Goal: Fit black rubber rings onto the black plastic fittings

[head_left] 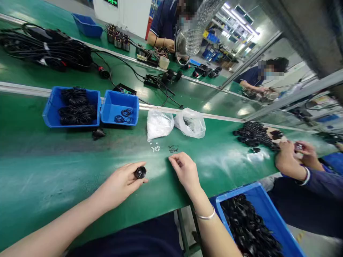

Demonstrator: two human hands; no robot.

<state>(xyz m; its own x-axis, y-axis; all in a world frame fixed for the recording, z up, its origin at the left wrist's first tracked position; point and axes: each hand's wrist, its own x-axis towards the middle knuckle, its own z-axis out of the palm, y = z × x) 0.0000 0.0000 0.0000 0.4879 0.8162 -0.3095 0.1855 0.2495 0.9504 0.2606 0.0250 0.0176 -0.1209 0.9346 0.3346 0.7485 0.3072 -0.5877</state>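
Between the thumb and fingers of my left hand [122,184] is a round black plastic part [140,172], its hollow end with a pale centre facing up. My right hand [185,169] is over the green bench, thumb and forefinger pinched; whatever they hold, if anything, is too small to make out. Just beyond those fingertips lies a scatter of tiny black pieces [173,149]. To their left are several small white pieces [155,147]. Behind them stand a plastic bag of white pieces [160,124] and an open clear bag [190,123] with dark contents.
Blue bins hold black rings [77,110] and a few loose rings [123,116]. One black part [98,134] lies before them. At right, a co-worker's hands [292,153] work beside a pile of black parts [254,135]. A blue crate [264,203] of black parts stands below the bench edge.
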